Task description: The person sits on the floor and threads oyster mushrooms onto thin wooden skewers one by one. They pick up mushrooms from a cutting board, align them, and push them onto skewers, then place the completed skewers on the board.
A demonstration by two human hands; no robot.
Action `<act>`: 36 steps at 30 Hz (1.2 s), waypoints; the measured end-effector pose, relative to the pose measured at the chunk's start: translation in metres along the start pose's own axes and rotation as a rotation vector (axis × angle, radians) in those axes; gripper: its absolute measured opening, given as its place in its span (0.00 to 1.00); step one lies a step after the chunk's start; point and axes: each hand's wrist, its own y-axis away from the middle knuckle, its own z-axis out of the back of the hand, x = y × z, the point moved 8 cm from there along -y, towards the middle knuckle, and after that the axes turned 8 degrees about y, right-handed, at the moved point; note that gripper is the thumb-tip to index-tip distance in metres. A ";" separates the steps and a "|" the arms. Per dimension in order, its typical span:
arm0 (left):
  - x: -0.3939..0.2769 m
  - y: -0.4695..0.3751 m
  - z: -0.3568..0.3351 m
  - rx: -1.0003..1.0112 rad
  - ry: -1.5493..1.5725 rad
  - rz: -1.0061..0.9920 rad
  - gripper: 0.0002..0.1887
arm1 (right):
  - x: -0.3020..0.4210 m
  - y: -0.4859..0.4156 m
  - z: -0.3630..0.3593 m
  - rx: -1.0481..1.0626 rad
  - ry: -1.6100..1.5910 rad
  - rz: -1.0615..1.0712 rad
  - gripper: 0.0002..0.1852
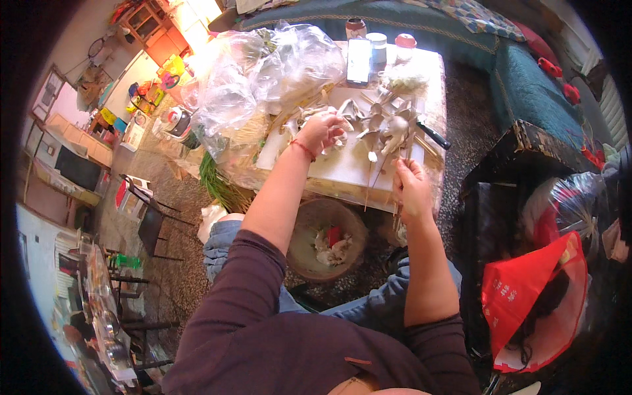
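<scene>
My left hand (323, 131) is over the left part of a white cutting board (276, 148), its fingers curled at pale, torn mushroom pieces (348, 111); whether it grips one is hidden. At the board's right front edge, my right hand (411, 182) is closed on thin wooden skewers (396, 207). Just beyond that hand lies a pile of grey-white mushrooms (396, 129), with skewers among them. A knife with a black handle (433, 135) rests at the right of the pile.
Clear plastic bags (296, 64) fill the table's back left. A smartphone (359, 60) and jars (377, 49) stand at the back. Green stalks (217, 180) hang at the left edge. Below the front edge is a round basin (326, 242) with scraps.
</scene>
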 end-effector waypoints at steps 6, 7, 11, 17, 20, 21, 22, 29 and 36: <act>-0.013 0.039 -0.006 0.205 0.376 -0.111 0.12 | -0.006 0.006 -0.020 0.099 0.616 0.243 0.10; -0.016 0.042 -0.005 0.198 0.385 -0.128 0.13 | -0.003 0.009 -0.022 0.102 0.648 0.264 0.09; -0.027 0.041 0.006 0.186 0.426 -0.148 0.12 | 0.004 0.012 -0.024 0.104 0.714 0.302 0.09; -0.037 0.042 0.015 -0.026 0.287 -0.183 0.16 | 0.008 0.016 -0.027 0.118 0.793 0.271 0.08; -0.046 0.041 0.024 -0.115 0.237 -0.224 0.16 | 0.010 0.017 -0.027 0.115 0.811 0.261 0.08; -0.049 0.042 0.027 -0.134 0.230 -0.233 0.16 | 0.010 0.018 -0.027 0.107 0.816 0.260 0.08; -0.050 0.041 0.031 -0.171 0.209 -0.237 0.16 | 0.011 0.017 -0.026 0.098 0.822 0.277 0.08; -0.055 0.038 0.040 -0.220 0.092 -0.276 0.16 | 0.013 0.017 -0.028 0.062 0.910 0.363 0.08; -0.051 0.039 0.030 -0.230 0.006 -0.327 0.15 | 0.018 0.021 -0.033 0.025 1.019 0.426 0.06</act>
